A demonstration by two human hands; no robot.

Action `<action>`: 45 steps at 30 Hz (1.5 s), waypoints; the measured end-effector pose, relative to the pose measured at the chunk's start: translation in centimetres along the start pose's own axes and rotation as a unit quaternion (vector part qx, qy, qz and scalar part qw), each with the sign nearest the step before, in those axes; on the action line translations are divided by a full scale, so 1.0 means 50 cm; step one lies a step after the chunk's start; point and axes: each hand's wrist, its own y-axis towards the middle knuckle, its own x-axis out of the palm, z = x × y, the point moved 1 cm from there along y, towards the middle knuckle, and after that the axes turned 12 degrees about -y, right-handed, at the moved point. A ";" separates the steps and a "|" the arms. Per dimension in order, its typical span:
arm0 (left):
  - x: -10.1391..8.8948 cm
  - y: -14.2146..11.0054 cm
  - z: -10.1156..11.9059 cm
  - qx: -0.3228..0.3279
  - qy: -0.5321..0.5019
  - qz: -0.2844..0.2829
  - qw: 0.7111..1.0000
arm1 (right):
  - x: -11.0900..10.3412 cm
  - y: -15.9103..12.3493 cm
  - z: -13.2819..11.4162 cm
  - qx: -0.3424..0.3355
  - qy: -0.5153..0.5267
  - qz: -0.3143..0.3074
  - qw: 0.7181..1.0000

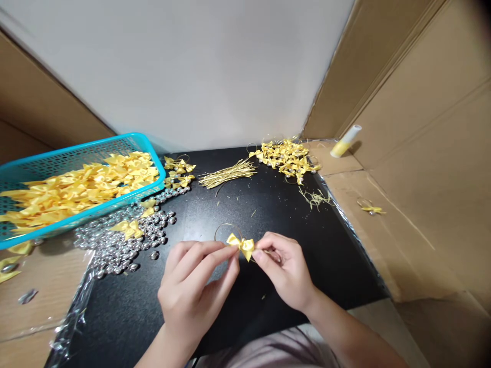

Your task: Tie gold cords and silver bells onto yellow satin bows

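Between my two hands, over the front part of the black table [207, 214], is a yellow ribbon bow [245, 246] with a thin gold cord looping up behind it. My left hand [197, 286] pinches the bow's left side between thumb and fingertips. At the bow's right edge my right hand [286, 268] is closed, thumb against curled fingers, and a bit of cord shows by them. A small shiny bead seems to sit at the bow's middle. The exact grip of the right fingertips is partly hidden.
A blue basket [148, 137] of yellow bows stands left, with silver beads [126, 250] scattered before it. Gold cords [228, 174] lie at the back. Corded bows [286, 157] are piled back right, near cord scraps [315, 198]. A tube [346, 141] stands on cardboard.
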 end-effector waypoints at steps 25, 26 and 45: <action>-0.001 0.018 -0.028 0.081 0.014 -0.042 0.996 | -0.005 0.002 -0.007 0.000 -0.023 0.000 1.000; -0.001 0.019 -0.029 0.082 0.013 -0.046 0.996 | -0.005 0.002 -0.007 -0.002 -0.022 0.000 1.000; -0.004 0.021 -0.040 0.106 0.026 -0.073 0.991 | -0.003 0.006 -0.008 -0.003 -0.009 -0.002 1.000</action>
